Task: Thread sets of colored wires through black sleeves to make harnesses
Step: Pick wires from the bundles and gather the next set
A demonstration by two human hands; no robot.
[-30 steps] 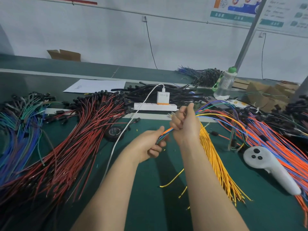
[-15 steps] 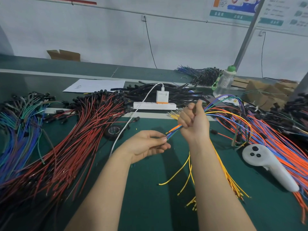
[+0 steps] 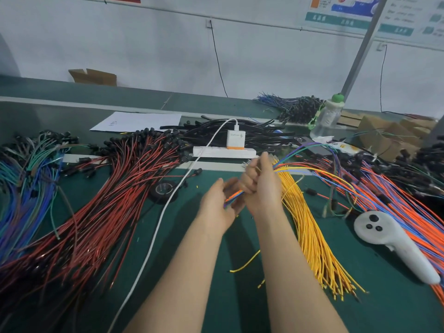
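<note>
I read "GaN" on the white, orange-based charger, upper centre. My right hand clamps its grip round the glossy colored wires at mid-frame. The left hand cups them, its grip too blurred to tell.

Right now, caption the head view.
Right hand grips a thin set of orange, blue and purple wires; blurred left hand at its lower end.

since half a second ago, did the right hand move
Yes. The right hand shifted left: now below the right end of the white power strip, not past it.
</note>
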